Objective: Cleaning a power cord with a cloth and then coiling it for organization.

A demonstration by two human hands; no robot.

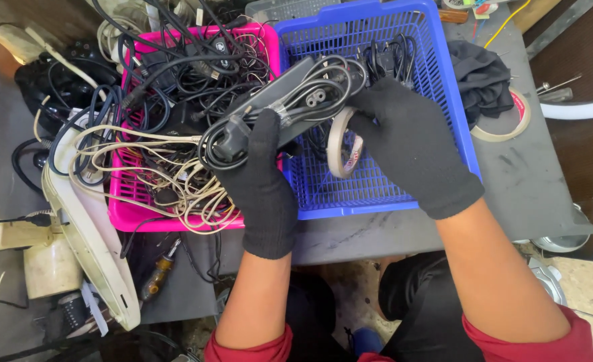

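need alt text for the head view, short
Two black-gloved hands hold a black power adapter wrapped in its coiled cable over a blue basket: the left hand grips the bundle, the right hand holds a tape roll against it. A pink basket of tangled cables sits beside the blue one on a grey table.

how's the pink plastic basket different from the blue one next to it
The pink plastic mesh basket is heaped with tangled black and cream cables that spill over its rim; the blue plastic mesh basket is nearly bare, its floor showing. The pink one sits on the left, the blue on the right under both black-gloved hands, left hand and right hand. Both are rectangular, with lattice walls, side by side on the grey table.
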